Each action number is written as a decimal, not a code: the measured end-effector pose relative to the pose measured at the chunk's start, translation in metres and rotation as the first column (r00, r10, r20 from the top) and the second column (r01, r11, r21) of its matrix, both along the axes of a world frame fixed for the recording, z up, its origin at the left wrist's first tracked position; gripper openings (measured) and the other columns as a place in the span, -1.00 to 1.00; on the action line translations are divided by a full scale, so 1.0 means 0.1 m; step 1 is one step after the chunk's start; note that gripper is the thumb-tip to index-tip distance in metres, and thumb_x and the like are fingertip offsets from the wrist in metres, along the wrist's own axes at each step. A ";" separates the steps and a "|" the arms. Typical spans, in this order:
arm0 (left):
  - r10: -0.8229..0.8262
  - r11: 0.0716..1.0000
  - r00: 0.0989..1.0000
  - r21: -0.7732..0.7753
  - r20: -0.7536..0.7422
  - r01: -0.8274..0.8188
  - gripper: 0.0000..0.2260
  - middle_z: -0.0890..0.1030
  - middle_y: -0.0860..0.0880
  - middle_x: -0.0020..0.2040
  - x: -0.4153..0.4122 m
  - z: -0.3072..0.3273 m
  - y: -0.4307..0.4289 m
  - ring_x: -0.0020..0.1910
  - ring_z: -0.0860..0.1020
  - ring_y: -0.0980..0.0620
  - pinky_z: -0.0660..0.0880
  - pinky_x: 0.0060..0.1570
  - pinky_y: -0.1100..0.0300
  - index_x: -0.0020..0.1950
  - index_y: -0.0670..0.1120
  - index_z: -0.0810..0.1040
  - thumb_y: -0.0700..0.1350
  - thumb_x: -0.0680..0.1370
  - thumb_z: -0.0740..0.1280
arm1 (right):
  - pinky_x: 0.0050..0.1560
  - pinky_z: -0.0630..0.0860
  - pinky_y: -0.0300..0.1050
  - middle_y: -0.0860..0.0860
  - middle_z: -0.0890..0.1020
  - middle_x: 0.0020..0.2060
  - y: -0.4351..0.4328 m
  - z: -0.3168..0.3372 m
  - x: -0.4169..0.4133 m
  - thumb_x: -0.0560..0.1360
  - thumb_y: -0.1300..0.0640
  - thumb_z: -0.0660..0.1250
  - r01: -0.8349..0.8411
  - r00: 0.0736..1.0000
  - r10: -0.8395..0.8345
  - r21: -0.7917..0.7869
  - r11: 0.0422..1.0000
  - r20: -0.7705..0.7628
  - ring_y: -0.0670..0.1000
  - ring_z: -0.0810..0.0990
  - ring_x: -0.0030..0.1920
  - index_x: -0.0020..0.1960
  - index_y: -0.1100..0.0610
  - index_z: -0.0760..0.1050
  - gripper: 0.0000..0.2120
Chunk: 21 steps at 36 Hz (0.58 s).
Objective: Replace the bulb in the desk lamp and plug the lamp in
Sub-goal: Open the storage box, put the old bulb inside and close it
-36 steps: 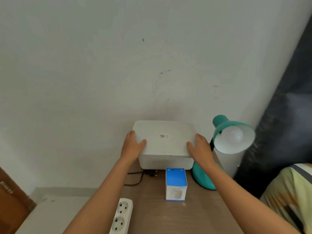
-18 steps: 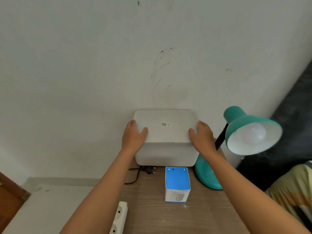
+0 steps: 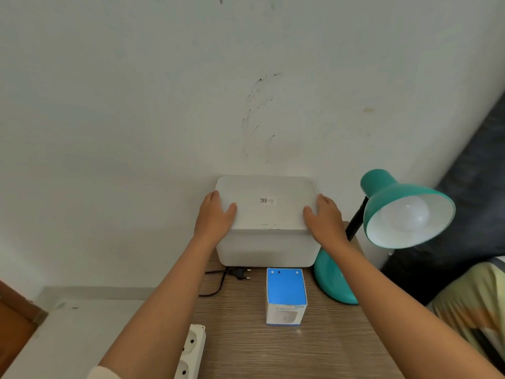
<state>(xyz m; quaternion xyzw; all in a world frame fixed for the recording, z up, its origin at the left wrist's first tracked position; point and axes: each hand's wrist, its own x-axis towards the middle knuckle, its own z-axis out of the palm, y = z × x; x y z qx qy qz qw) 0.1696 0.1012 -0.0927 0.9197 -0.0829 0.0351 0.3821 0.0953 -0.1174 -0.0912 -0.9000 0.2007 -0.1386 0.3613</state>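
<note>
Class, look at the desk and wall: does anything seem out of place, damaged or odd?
Yes: dark scuff marks streak the wall above the white lidded box. The lamp's black plug lies loose on the desk, not in the power strip.

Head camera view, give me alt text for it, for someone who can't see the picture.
Both hands, left hand and right hand, grip the sides of a white lidded box against the wall on a wooden desk. A teal desk lamp with a white bulb stands right; a blue bulb carton, loose plug and power strip lie nearer.
</note>
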 end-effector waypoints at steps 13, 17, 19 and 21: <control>-0.056 0.993 0.998 0.101 0.019 0.054 -0.56 0.35 -0.17 0.35 -0.49 0.46 0.39 0.30 0.36 -0.11 0.32 0.17 0.11 0.37 -0.22 0.30 0.04 0.60 0.17 | 0.35 0.27 -0.06 0.18 0.31 0.42 0.32 0.39 -0.33 0.56 0.16 0.16 -0.093 0.995 0.092 -0.046 0.995 -0.037 0.14 0.30 0.40 0.42 0.29 0.24 -0.54; -0.047 0.991 0.998 0.126 0.034 0.043 -0.53 0.29 -0.19 0.41 -0.82 0.52 0.61 0.36 0.31 -0.12 0.30 0.24 0.08 0.42 -0.25 0.24 0.01 0.61 0.17 | 0.32 0.30 -0.07 0.19 0.38 0.37 0.60 0.43 -0.49 0.55 0.18 0.19 -0.137 0.990 0.138 -0.077 0.988 0.004 0.15 0.35 0.36 0.38 0.29 0.31 -0.58; -0.033 0.991 0.999 0.129 0.031 0.029 -0.53 0.30 -0.19 0.41 -0.99 0.48 0.73 0.36 0.31 -0.12 0.30 0.24 0.08 0.42 -0.24 0.24 0.00 0.61 0.18 | 0.27 0.34 -0.07 0.18 0.42 0.33 0.75 0.39 -0.57 0.53 0.20 0.19 -0.161 0.986 0.164 -0.092 0.983 0.022 0.14 0.40 0.32 0.34 0.28 0.35 -0.60; -0.017 0.991 1.000 0.132 0.011 0.015 -0.52 0.29 -0.18 0.41 -1.16 0.38 0.85 0.37 0.30 -0.11 0.29 0.25 0.08 0.42 -0.24 0.24 0.01 0.60 0.19 | 0.24 0.36 -0.09 0.18 0.46 0.29 0.91 0.31 -0.65 0.52 0.21 0.21 -0.197 0.979 0.201 -0.087 0.977 0.040 0.13 0.43 0.29 0.31 0.29 0.38 -0.62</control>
